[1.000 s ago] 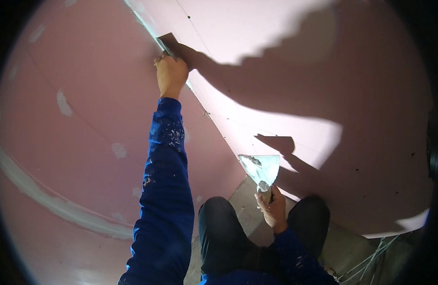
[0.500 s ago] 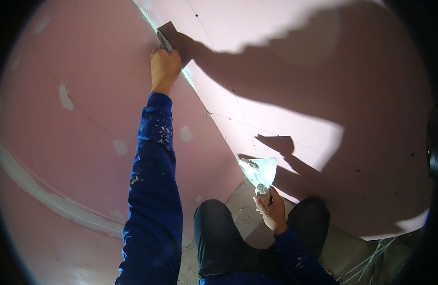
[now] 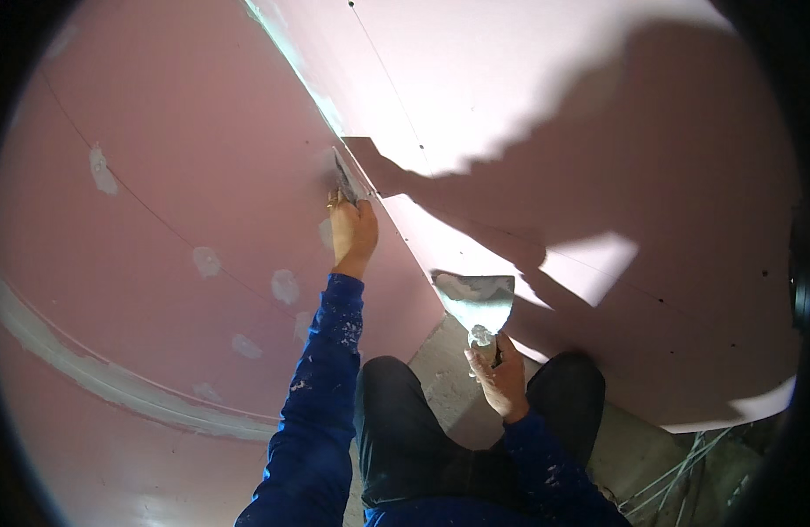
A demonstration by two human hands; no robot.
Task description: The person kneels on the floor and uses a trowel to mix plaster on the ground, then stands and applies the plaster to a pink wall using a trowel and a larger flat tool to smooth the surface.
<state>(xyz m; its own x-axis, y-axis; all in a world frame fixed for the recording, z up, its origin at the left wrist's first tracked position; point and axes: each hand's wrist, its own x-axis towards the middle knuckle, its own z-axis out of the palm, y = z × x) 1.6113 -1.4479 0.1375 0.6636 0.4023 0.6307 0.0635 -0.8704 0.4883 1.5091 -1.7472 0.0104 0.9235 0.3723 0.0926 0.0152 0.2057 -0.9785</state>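
Observation:
My left hand (image 3: 356, 230) reaches far forward, its fingers closed on a putty knife (image 3: 346, 179). That knife's blade is close to the inside corner between two pink drywall panels; its handle is mostly hidden in my grip. Whitish compound coats the corner seam (image 3: 301, 75) farther up. Low in front of me, my right hand (image 3: 504, 386) grips the handle of a wider putty knife (image 3: 479, 314). Its flared blade points away from me and carries grey-white joint compound (image 3: 462, 287) along its far part. The two knives are apart.
Patches of filler (image 3: 206, 261) dot the left panel (image 3: 203, 176), and a broad filled seam (image 3: 97, 376) curves across it. Shadows of me and the knives fall on the right panel (image 3: 686, 220). Thin pale cables (image 3: 686, 479) lie on the floor at lower right, past my knees.
My left hand has come nearer and slightly right along the corner with its putty knife. The wide knife's blade has tilted, and its compound shows more broadly. My right hand has barely moved.

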